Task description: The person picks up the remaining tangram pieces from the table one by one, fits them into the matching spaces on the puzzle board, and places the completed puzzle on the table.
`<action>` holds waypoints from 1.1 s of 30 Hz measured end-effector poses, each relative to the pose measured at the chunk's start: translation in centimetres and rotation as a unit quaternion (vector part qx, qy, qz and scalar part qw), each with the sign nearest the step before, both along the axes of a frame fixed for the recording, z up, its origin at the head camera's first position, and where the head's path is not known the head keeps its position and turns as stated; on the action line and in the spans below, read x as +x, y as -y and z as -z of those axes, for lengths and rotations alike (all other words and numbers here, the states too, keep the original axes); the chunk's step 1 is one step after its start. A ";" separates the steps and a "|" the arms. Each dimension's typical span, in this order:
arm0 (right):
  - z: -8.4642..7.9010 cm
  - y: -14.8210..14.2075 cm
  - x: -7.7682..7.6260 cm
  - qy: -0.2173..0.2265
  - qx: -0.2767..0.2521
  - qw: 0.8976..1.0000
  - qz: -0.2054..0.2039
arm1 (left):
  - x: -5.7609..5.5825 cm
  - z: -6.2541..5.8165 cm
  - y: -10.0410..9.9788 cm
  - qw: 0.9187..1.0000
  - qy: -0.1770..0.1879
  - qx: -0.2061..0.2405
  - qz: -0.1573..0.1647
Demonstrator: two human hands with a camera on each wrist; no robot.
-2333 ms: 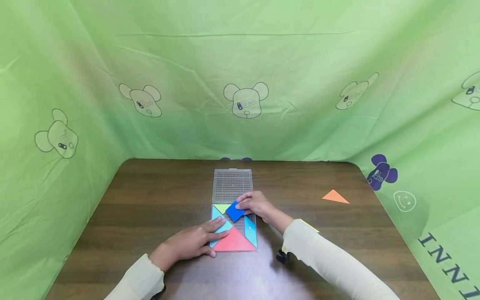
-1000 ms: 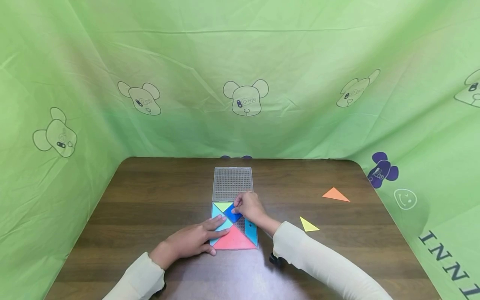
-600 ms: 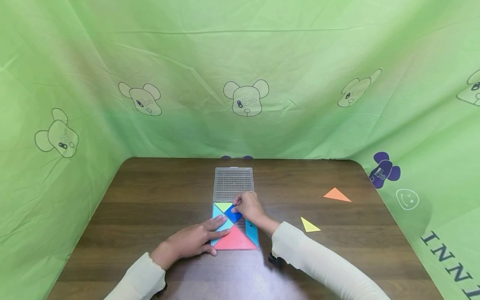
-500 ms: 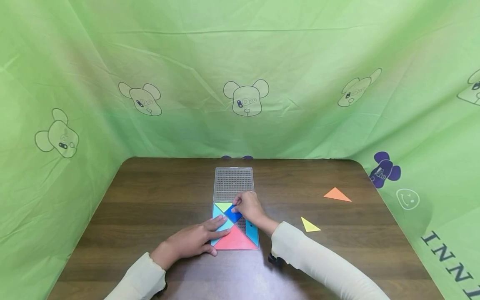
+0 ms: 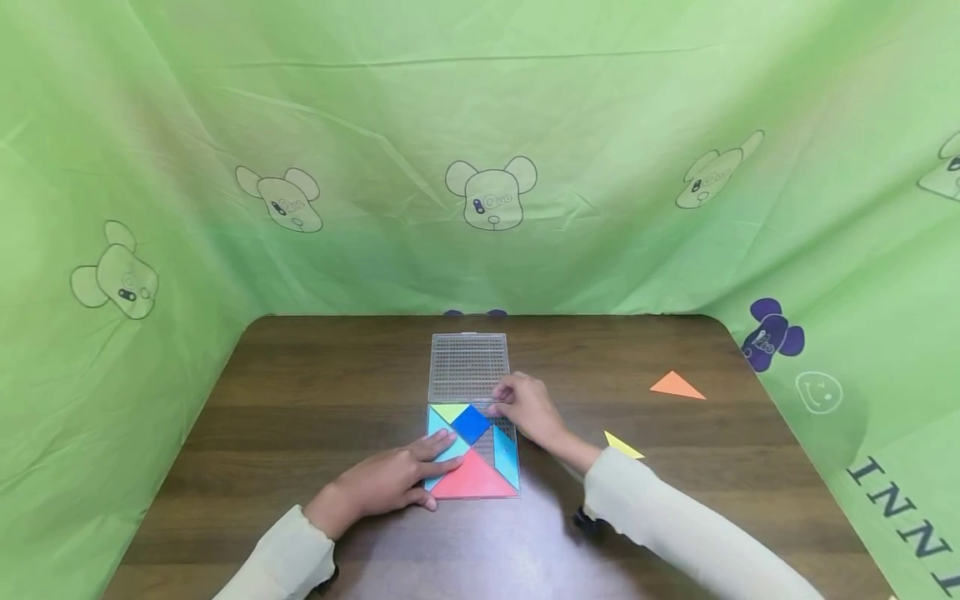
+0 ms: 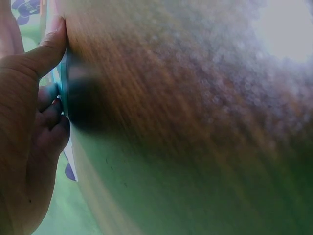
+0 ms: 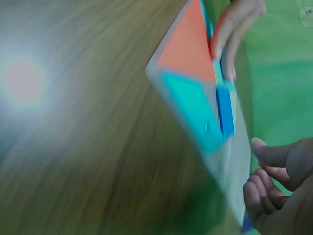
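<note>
On the wooden table lies an unfolded clear tangram case (image 5: 517, 492), its near half holding coloured flat pieces. My left hand (image 5: 382, 475) rests from the left on the large light-blue triangle (image 5: 437, 425) and the large red triangle (image 5: 474, 479), fingers extended. A blue square (image 5: 471, 424) sits inside, beside a small yellow-green triangle (image 5: 450, 410). Along the right side lies a blue parallelogram (image 5: 506, 457). My right hand (image 5: 528, 408) is just right of the square, over the case's right edge; in the right wrist view its thumb and loosely curled fingers hold nothing.
An orange triangle (image 5: 677, 386) lies at the right of the table. Nearer, a yellow triangle (image 5: 622, 445) is partly covered by the right sleeve (image 5: 637, 492). The case's perforated lid (image 5: 468, 367) extends toward the back, where a green cloth (image 5: 360, 167) hangs.
My right hand has brought the blue square down into the case, let go of it and moved off to the right. My left hand has kept its place.
</note>
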State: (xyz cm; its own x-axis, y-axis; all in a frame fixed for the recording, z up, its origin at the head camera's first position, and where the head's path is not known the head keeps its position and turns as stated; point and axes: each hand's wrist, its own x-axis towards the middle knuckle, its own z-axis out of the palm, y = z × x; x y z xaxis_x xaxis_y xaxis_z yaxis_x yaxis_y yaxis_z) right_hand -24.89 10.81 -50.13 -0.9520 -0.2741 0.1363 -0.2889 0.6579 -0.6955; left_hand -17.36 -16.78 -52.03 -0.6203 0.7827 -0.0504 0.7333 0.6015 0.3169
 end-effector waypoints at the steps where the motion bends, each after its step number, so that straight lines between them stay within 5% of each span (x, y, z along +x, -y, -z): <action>1: -0.2 -1.1 0.1 0.005 0.010 1.000 0.004 | 0.0 0.1 -0.1 1.000 0.002 -0.002 -0.001; 9: -1.5 -10.9 1.9 0.026 0.113 0.993 0.028 | 0.0 0.2 0.1 1.000 -0.001 0.003 -0.005; 15: -1.2 -15.3 4.1 0.035 0.167 0.985 0.036 | -0.1 0.0 0.1 1.000 0.006 0.004 -0.007; 26: 0.1 -16.3 6.4 -0.046 0.220 0.974 0.039 | 0.0 0.1 0.0 1.000 0.004 0.005 -0.009; 33: 0.2 -16.1 6.6 -0.042 0.200 0.977 0.054 | 0.1 0.1 -0.1 1.000 0.009 -0.002 -0.010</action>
State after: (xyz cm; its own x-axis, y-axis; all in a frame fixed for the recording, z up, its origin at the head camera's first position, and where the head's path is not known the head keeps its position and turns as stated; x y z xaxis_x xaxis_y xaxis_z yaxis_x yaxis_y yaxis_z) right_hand -18.25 26.94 -50.29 -0.9683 -0.2208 0.1172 -0.2484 0.9023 -0.3524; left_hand -17.27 -16.63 -52.17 -0.6350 0.7698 -0.0645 0.7151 0.6173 0.3280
